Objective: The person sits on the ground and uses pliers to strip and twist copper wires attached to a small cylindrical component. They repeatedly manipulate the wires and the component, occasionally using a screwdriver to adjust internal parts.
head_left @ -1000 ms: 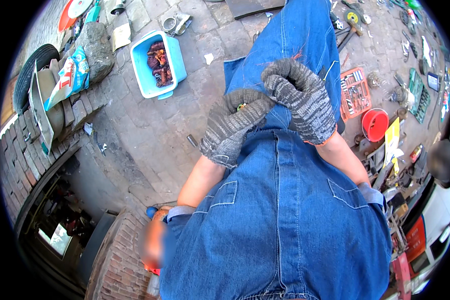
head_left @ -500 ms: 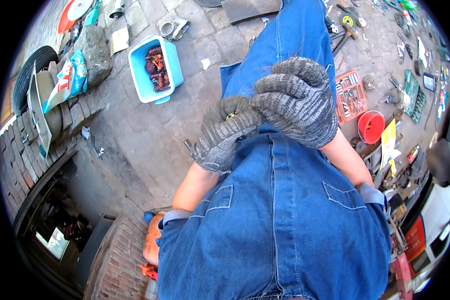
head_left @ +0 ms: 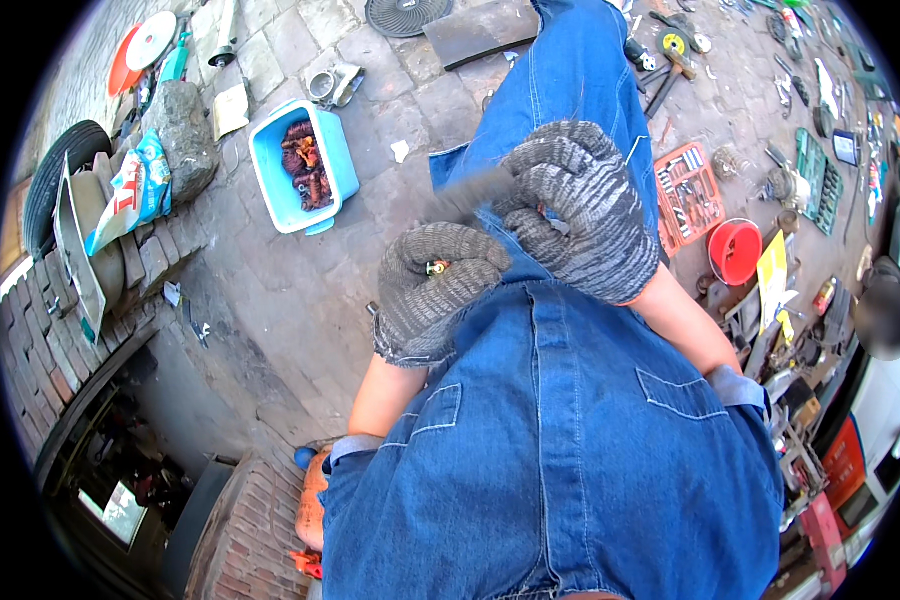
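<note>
Both my hands wear grey striped knit gloves and are raised in front of my blue denim clothing. My left hand [head_left: 435, 290] has its fingers curled around a small yellow-and-red piece [head_left: 437, 267], mostly hidden in the glove. A short dark rod end [head_left: 372, 308] pokes out past this glove's outer side. To its right and farther from me, my right hand [head_left: 585, 215] is closed, with a small grey-blue bit [head_left: 553, 215] showing at its fingers. Between the hands runs a dark streak [head_left: 470, 195], too smeared by motion to name.
A light-blue tub [head_left: 345, 165] with copper-brown coils stands on the paving at far left. At right lie a red socket-tool case [head_left: 688, 195], a red bucket [head_left: 736, 252], a hammer [head_left: 678, 68] and a green tool case [head_left: 820, 185]. A brick edge borders the left.
My hands have drawn apart from touching. The left moved slightly nearer to me, and the dark smeared streak now shows between them.
</note>
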{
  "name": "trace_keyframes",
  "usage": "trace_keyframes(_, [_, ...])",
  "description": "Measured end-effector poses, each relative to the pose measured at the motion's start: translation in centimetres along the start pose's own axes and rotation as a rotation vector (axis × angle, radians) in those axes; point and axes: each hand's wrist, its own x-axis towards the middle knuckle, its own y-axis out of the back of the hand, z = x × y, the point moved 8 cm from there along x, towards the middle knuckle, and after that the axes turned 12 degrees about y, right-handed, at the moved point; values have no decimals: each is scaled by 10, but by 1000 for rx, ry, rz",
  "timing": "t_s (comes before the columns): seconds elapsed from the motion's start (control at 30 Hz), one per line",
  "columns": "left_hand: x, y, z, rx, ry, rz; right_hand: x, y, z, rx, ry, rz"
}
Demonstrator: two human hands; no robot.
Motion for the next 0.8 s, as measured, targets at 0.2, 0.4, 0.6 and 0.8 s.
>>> trace_keyframes(0.2, [3,7,-22,-136,243,42,-2,-2,-9,-192,69,-21])
trace_keyframes(0.4, [7,11,-35,-264,234,41,-6,-8,-14,-256,133,-82])
trace_keyframes(0.6, [3,23,-61,-428,310,120,-8,-14,-17,-240,174,-72])
trace_keyframes(0.8, [3,29,-56,295,131,33,-12,-5,-3,-353,126,-59])
